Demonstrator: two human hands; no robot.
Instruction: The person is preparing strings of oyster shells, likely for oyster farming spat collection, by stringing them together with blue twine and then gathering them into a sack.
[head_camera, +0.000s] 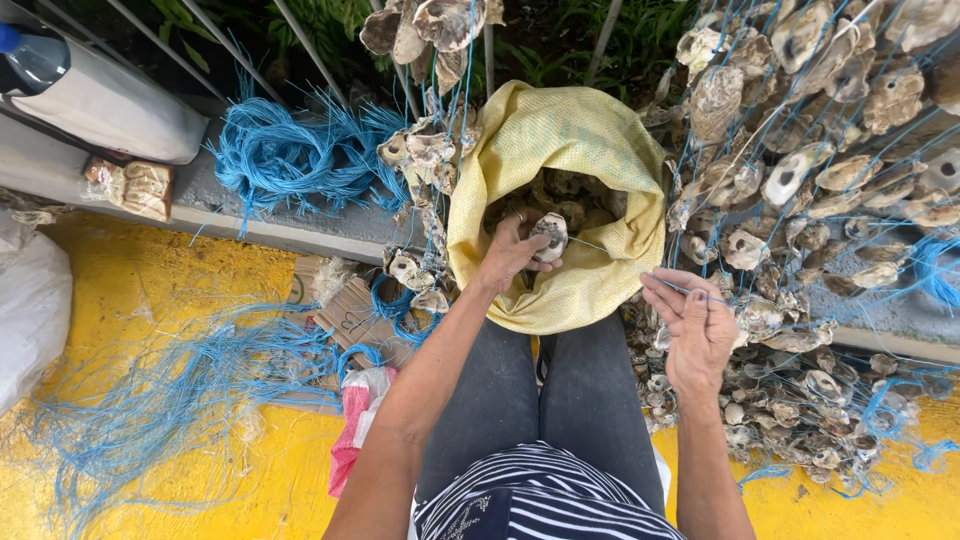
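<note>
Over the yellow sack's (590, 290) open mouth, the left hand (508, 255) is gripping an oyster shell (549, 237), its fingers closing on the shell's left edge. The shell's long axis is running roughly upright, pale face showing. A thin blue string (610, 252) is running rightward to the right hand (695, 325), whose fingers are pinching it.

Outdoor shellfish-stringing work site. Evidence: yellow-painted floor (150, 290); yellow woven sack (560, 150) of oyster shells at 12 o'clock; strung shells (800, 180) heaped at 2 o'clock; blue cord bundle (280, 150) at 10 o'clock; greenery behind railing.
</note>
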